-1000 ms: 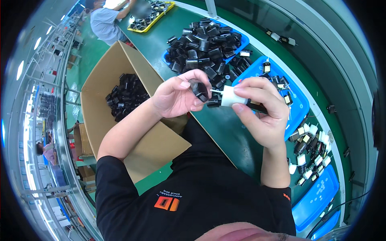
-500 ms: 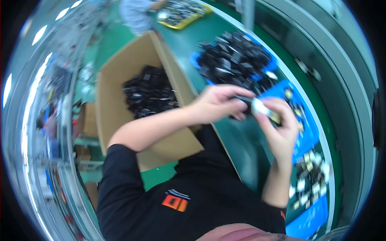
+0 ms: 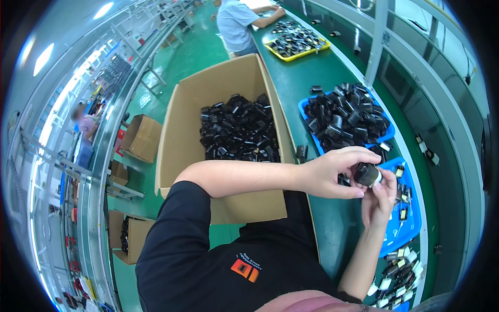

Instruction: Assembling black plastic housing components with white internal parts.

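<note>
A small black plug adapter housing [image 3: 366, 174] with a white part at its end is held over the workbench. My right hand [image 3: 381, 200] grips it by the white end between thumb and fingers. My left hand [image 3: 335, 174] curves around the black end with thumb and fingers apart, its fingertips close to the housing; whether they touch it I cannot tell. Just beyond my hands is a blue tray [image 3: 306, 122] heaped with black housings [image 3: 345, 114]. Beside my right hand a second blue tray [image 3: 416, 221] holds several pieces with pale yellow parts.
A large cardboard box [image 3: 179, 135] of black housings [image 3: 239, 127] stands left of the green workbench [image 3: 332, 223]. White and black pieces [image 3: 400, 273] lie at the near right. A co-worker [image 3: 239, 26] sits at the far end near a yellow tray [image 3: 291, 58]. A metal post [image 3: 377, 41] rises behind the bench.
The view has shifted, so the box and trays sit further right and lower. My left hand has loosened from around the black housing, which is now tilted in my right hand.
</note>
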The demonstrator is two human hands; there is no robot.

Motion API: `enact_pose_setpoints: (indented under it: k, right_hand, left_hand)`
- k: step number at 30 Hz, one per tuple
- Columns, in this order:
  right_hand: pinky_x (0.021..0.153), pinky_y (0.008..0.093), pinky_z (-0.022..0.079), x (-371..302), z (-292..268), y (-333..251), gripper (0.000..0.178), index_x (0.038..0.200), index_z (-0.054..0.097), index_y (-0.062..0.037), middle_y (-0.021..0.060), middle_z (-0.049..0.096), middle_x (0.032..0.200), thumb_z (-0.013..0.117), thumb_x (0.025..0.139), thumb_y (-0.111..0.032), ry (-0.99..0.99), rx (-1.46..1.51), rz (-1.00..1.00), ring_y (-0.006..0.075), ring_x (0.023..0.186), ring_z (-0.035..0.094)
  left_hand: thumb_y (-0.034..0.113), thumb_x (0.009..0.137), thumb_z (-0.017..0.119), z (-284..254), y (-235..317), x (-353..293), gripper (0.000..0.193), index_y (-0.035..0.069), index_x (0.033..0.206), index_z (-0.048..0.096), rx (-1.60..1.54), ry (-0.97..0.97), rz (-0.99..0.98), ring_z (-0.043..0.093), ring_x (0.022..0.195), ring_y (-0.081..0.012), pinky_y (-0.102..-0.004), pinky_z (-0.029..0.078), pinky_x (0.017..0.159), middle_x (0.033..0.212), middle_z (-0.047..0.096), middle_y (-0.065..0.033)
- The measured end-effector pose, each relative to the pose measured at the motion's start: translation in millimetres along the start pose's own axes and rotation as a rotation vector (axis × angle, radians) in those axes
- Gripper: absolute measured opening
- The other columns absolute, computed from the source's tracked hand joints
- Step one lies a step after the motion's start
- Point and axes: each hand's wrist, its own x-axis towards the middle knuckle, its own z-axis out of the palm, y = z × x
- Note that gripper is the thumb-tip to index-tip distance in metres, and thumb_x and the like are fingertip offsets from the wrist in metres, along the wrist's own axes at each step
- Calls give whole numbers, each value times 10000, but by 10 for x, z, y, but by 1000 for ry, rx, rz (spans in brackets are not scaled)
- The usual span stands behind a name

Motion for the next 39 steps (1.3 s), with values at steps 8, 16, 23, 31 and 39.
enact_pose_setpoints:
  k: [8, 16, 23, 31, 39]
  right_hand:
    - [745, 348, 567, 89, -174, 346, 345, 1054, 519, -95, 105, 591, 1000, 630, 761, -239, -159, 480, 149, 233, 903, 636]
    - [583, 290, 558, 11, -64, 387, 235, 879, 519, -150, 39, 580, 852, 680, 726, -227, -42, 637, 163, 179, 734, 634]
    - [607, 290, 557, -20, 39, 303, 253, 864, 510, -165, 28, 580, 884, 702, 718, -242, 312, 834, 357, 169, 778, 631]
    - [730, 306, 573, -30, -176, 487, 498, 1051, 550, -150, 31, 615, 992, 782, 687, -399, -99, 580, 209, 187, 895, 653]
    - [738, 314, 560, -2, 16, 388, 467, 1028, 535, -145, 44, 591, 982, 766, 692, -372, 70, 673, 261, 188, 893, 634]
  left_hand:
    - [131, 768, 760, 221, 39, 226, 462, 26, 1189, 600, 438, -20, 301, 681, 865, -246, -300, 576, 693, 1079, 653, -124]
    - [146, 779, 751, 300, 98, 199, 434, 14, 1159, 589, 440, -50, 254, 673, 741, -218, -295, 559, 635, 1035, 651, -99]
    - [157, 792, 736, 324, 103, 203, 422, 21, 1163, 590, 530, -46, 290, 664, 811, -237, -314, 550, 674, 1025, 649, -105]
    - [183, 747, 778, 298, 115, 174, 497, 6, 1175, 598, 512, -87, 238, 672, 972, -291, -328, 557, 796, 1129, 651, -171]
    - [193, 761, 770, 251, 123, 170, 495, 19, 1192, 601, 526, -42, 304, 673, 937, -289, -330, 557, 780, 1114, 652, -173]
